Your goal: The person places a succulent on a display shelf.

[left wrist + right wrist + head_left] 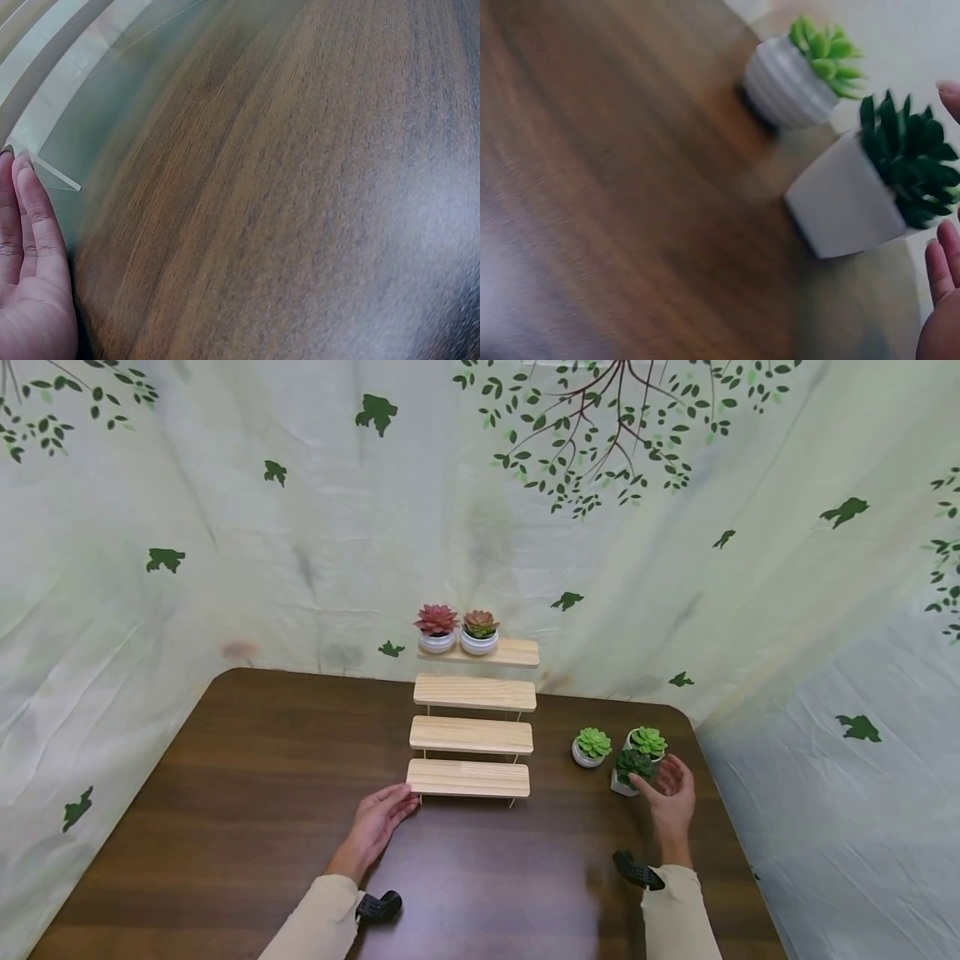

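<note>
At the left end of the lowest board of a four-tier wooden display stand (pixel 468 778), my left hand (pixel 375 822) touches with extended fingers (pixel 37 202). My right hand (pixel 672 802) is around the right side of a dark green succulent (pixel 915 157) in a white square pot (pixel 847 202). Thumb and fingers (pixel 939 270) are spread on either side of its leaves, not closed on it. Just behind is a light green succulent (pixel 647 742), partly hidden by the dark one. Another light green succulent (pixel 593 743) in a ribbed round pot (pixel 787 86) stands to the left.
On the top board sit a pink-red succulent (pixel 437 620) and a reddish-green succulent (pixel 480 625), both in white round pots, toward its left end. The brown table (pixel 247 777) ends at a leaf-printed curtain (pixel 315 568) behind and at the sides.
</note>
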Demonstrator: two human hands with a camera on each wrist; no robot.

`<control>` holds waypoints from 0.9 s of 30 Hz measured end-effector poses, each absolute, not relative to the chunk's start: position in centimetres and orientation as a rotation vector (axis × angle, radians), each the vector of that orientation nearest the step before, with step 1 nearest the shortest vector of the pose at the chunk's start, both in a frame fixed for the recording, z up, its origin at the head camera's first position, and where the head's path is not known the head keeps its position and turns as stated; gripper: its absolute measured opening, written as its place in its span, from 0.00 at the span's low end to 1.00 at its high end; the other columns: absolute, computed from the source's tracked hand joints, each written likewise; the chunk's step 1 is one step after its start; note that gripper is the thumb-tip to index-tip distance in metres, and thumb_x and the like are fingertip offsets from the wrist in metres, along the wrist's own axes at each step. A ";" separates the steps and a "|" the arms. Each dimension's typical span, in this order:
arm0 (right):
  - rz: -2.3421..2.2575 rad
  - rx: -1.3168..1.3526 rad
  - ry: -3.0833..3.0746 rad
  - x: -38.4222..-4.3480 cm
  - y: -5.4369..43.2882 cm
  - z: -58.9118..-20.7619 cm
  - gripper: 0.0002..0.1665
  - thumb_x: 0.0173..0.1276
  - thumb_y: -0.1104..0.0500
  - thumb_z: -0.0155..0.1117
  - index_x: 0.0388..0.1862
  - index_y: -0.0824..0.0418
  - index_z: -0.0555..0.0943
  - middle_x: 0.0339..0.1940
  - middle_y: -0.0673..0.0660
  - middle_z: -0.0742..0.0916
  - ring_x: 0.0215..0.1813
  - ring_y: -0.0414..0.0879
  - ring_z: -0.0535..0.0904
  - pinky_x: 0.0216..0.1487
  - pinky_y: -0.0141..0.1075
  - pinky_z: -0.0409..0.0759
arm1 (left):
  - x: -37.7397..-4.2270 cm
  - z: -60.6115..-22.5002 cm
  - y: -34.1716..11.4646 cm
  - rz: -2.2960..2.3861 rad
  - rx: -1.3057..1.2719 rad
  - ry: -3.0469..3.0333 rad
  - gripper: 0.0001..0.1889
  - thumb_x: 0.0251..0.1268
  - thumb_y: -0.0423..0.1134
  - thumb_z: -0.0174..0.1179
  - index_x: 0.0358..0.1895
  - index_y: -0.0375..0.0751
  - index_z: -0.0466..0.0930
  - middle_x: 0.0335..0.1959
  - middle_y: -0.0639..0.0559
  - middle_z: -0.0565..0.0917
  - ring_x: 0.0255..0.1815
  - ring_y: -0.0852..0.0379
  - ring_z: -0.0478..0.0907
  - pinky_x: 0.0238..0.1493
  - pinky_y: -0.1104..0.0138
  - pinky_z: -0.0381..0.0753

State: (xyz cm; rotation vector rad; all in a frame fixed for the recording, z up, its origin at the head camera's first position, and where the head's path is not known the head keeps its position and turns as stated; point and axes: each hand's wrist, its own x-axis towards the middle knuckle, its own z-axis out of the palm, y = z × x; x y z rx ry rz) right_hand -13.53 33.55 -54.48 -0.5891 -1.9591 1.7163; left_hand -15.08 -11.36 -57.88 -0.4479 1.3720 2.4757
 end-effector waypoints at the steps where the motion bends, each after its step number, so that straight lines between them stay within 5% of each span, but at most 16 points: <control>1: 1.719 -0.602 -1.965 -13.5 33.5 -54.8 0.45 0.54 0.67 0.75 0.69 0.64 0.62 0.62 0.61 0.72 0.59 0.47 0.68 0.54 0.29 0.68 | -15.1 -57.9 -11.4 2.477 -0.448 1.372 0.09 0.70 0.29 0.54 0.33 0.40 0.83 0.31 0.50 0.85 0.37 0.56 0.84 0.46 0.67 0.84; 17: 1.889 -0.626 -1.936 -14.3 32.3 -57.9 0.54 0.51 0.77 0.72 0.72 0.63 0.54 0.62 0.53 0.72 0.55 0.37 0.71 0.47 0.19 0.73 | -15.1 -58.2 -11.4 2.495 -0.457 1.349 0.10 0.70 0.27 0.53 0.33 0.40 0.83 0.30 0.49 0.85 0.36 0.56 0.84 0.46 0.66 0.84; 22: 1.931 -0.542 -1.901 -14.1 32.1 -58.2 0.54 0.51 0.69 0.76 0.73 0.61 0.55 0.70 0.63 0.67 0.63 0.46 0.68 0.49 0.19 0.73 | -15.1 -58.1 -11.5 2.496 -0.450 1.354 0.09 0.70 0.27 0.54 0.33 0.40 0.83 0.31 0.49 0.86 0.36 0.56 0.84 0.46 0.66 0.84; 27: 1.904 -0.578 -1.941 -14.3 31.8 -58.4 0.49 0.53 0.66 0.76 0.71 0.63 0.60 0.62 0.61 0.74 0.53 0.40 0.73 0.43 0.18 0.74 | -15.0 -58.2 -11.6 2.504 -0.415 1.377 0.09 0.69 0.28 0.54 0.34 0.40 0.83 0.31 0.50 0.86 0.36 0.56 0.84 0.46 0.67 0.84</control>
